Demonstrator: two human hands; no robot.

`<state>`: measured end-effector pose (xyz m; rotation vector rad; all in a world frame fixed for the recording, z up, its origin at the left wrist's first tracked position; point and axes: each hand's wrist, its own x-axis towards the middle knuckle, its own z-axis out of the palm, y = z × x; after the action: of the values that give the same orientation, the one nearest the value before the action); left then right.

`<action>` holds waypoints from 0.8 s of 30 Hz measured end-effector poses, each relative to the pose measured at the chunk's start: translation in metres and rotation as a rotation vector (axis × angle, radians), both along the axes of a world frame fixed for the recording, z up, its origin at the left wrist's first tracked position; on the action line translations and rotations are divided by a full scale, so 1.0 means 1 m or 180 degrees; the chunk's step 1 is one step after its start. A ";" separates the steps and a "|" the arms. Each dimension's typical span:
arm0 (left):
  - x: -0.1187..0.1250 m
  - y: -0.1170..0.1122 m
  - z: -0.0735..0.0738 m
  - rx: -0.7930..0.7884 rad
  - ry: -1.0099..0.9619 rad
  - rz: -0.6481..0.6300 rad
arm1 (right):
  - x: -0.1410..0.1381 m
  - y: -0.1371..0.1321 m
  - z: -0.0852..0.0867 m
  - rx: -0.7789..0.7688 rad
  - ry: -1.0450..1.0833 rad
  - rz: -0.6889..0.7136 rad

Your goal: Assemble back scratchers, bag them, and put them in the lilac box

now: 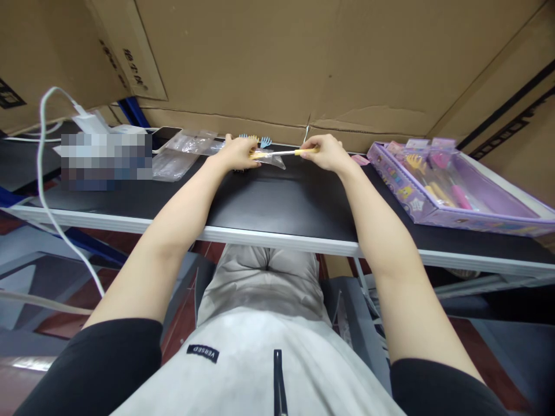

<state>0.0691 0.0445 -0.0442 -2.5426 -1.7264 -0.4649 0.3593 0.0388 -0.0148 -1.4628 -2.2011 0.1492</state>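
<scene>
Both my hands are closed on a thin yellow back scratcher (pixel 285 153), held level above the black table. My left hand (pixel 238 153) grips its left end together with a clear plastic bag (pixel 276 161), whose loose corner hangs to the right. The fingers of my right hand (pixel 325 152) pinch the yellow right end; a pale metal rod shows between the hands. Just behind my left hand, small claw heads in blue (pixel 266 141) and yellow stick up, partly hidden by it. More clear plastic bags (pixel 176 162) lie to its left.
A purple display box (pixel 420 205) with several bagged back scratchers stands on the right of the table (pixel 281 202). On the left are a phone (pixel 166 138), a white charger (pixel 91 122) with its cable hanging over the front edge, and a blurred-out item. Cardboard (pixel 260 63) walls the back.
</scene>
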 end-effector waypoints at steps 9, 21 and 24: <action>0.007 -0.005 0.001 0.0075 0.0085 0.0065 | -0.014 0.004 -0.014 -0.0123 0.0284 0.0404; 0.024 -0.017 0.002 0.0148 0.0323 -0.0056 | -0.042 -0.017 -0.020 0.0041 0.0390 0.0591; 0.026 -0.019 0.003 0.0105 0.0368 -0.0005 | -0.044 -0.018 -0.019 -0.0016 0.0371 0.0568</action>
<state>0.0953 0.0255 -0.0414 -2.4948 -1.6634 -0.3362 0.3151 0.0205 -0.0343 -1.2265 -2.2344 0.2927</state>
